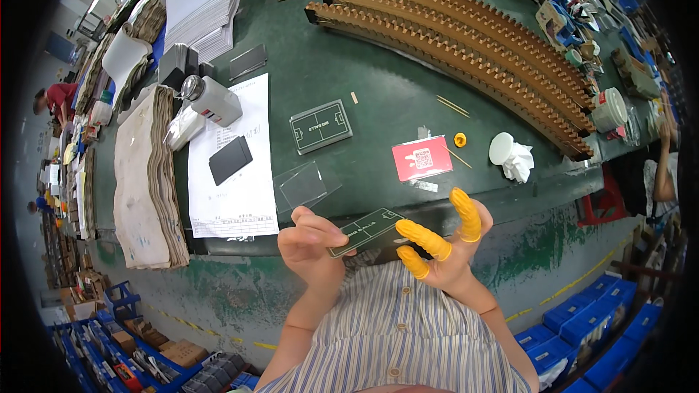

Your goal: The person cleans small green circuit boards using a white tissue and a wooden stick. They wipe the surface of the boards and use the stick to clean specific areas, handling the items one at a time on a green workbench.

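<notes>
My left hand [312,241] grips one end of a thin dark green card [366,231] printed with white field lines, held flat just past the table's near edge. My right hand [448,247] wears yellow finger cots; its fingers are spread, with two cotted fingertips touching the card's right end. A second green card of the same kind [320,126] lies on the green table [378,87]. A clear plastic sleeve [304,187] lies just beyond my left hand.
On the table: a white paper sheet [244,196] with a black card [230,159], a red card [422,158], a small orange ring [459,139], a white cup and tissue [510,154], long notched cardboard racks [466,36], stacked cardboard [145,182]. Blue crates [582,320] below.
</notes>
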`<control>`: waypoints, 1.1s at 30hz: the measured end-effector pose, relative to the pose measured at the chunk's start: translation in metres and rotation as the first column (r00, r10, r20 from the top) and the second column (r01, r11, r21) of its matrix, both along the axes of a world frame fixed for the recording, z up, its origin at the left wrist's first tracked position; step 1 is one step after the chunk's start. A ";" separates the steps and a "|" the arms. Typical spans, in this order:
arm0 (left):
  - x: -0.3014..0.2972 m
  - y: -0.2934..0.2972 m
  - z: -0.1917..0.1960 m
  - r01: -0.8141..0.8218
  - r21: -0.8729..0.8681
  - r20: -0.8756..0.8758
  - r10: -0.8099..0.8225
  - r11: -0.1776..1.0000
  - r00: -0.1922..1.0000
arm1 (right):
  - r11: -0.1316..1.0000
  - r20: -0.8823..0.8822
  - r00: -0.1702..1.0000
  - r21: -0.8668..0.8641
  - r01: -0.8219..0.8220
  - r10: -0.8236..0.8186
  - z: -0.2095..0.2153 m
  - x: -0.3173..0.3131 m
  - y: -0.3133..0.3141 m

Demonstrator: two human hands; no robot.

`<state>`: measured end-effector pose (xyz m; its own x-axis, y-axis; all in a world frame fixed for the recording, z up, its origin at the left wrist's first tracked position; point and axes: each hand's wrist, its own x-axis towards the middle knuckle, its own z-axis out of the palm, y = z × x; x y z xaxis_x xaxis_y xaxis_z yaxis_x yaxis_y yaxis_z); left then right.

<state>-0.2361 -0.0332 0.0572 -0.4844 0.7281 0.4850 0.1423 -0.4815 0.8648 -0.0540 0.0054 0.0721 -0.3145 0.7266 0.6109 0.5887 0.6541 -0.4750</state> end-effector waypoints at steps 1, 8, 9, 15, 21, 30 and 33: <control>0.002 0.001 0.001 -0.014 0.002 0.021 0.014 1.000 1.000 | 1.000 0.027 1.000 -0.004 0.000 0.000 0.000 0.000 0.000; 0.008 0.005 0.008 -0.038 0.013 0.087 0.036 0.999 0.996 | 0.998 -0.052 0.999 -0.055 -0.002 0.000 -0.002 0.002 0.000; 0.009 0.006 0.010 -0.036 0.020 0.096 0.034 0.999 0.995 | 0.998 -0.087 0.996 -0.059 -0.003 -0.002 -0.006 0.002 0.000; 0.006 0.007 0.005 -0.024 0.048 0.098 0.019 0.999 0.995 | 0.997 -0.104 0.994 -0.061 -0.039 0.032 -0.006 0.003 0.003; 0.010 0.007 0.007 0.074 0.008 0.360 -0.072 0.997 0.930 | 0.993 -0.168 0.983 -0.080 -0.090 0.076 -0.005 0.004 0.004; 0.008 0.012 0.001 0.200 0.109 0.656 -0.222 0.974 0.722 | 0.981 -0.178 0.973 -0.107 -0.164 0.143 -0.002 0.001 0.006; 0.009 0.015 -0.005 0.216 0.144 0.779 -0.245 0.966 0.578 | 0.976 -0.204 0.967 -0.125 -0.179 0.151 -0.004 0.002 0.006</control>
